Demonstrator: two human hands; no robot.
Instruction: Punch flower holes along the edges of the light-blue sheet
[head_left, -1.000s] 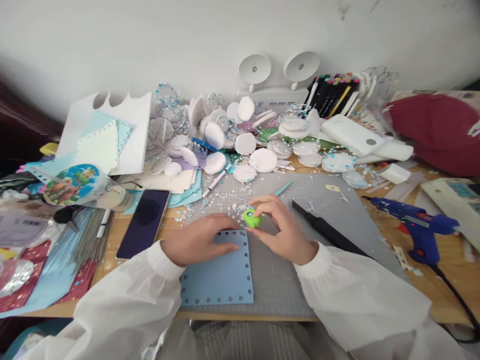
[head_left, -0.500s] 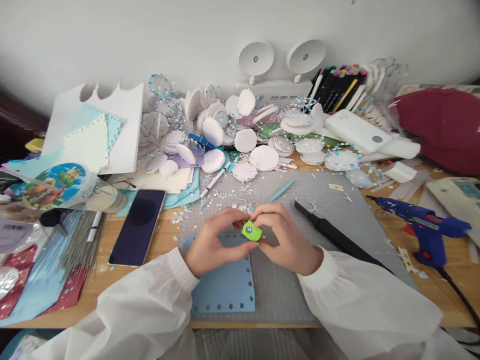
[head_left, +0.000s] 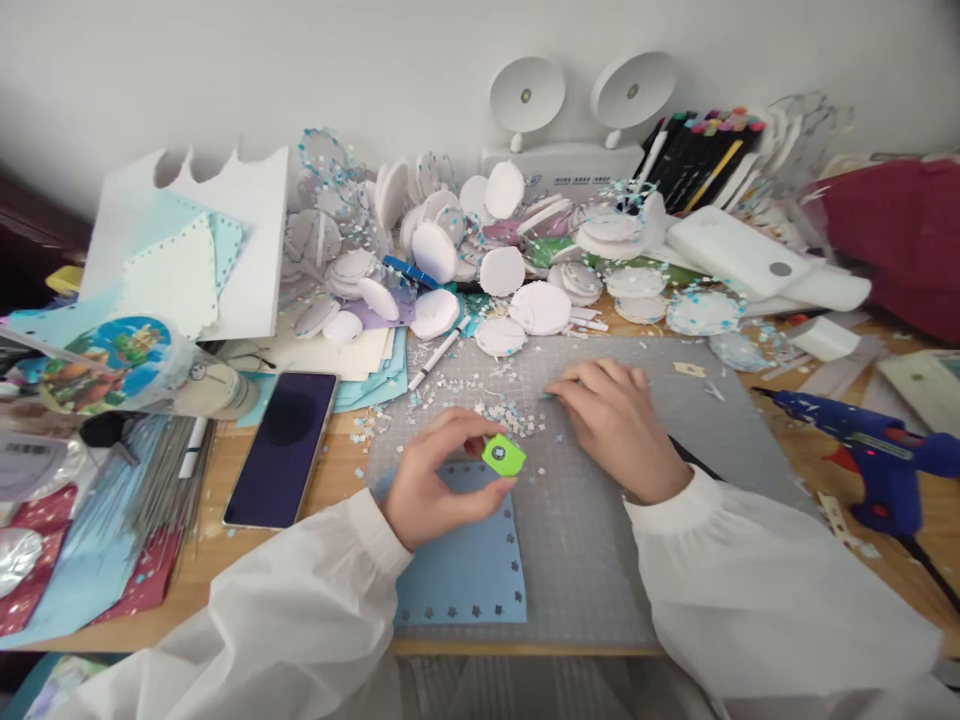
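Left hand, fingers pinching green punch over blue sheet near desk's front edge; right hand flat, fingers loosely spread on grey mat.

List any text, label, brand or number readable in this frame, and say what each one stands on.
None can be read.
White lamp base: a blue printed line, too small to read.
Clear packet at the left: a barcode label, blurred.
Round cartoon sticker: a picture, no legible words.
Green punch in the left hand: a small symbol, no text.
Phone: dark screen.
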